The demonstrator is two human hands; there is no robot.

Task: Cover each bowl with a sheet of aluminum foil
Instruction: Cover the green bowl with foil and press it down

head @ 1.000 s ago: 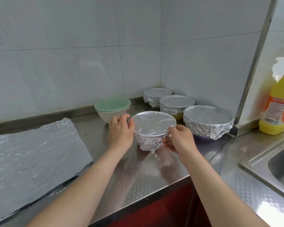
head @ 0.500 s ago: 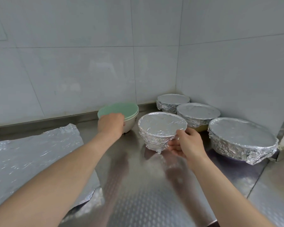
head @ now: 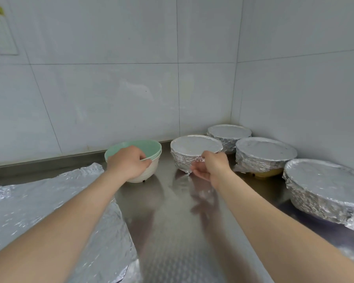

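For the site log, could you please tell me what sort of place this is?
Most likely a kitchen, perhaps a commercial one: a stainless steel counter, white tiled walls, and foil-covered bowls beside stacked bowls.

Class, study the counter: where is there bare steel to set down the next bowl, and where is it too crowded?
Freest: the counter in front, between the foil sheet and the large wrapped bowl. A narrow gap runs between the green bowls and the wrapped bowl in the right hand. The right back corner is crowded with wrapped bowls.
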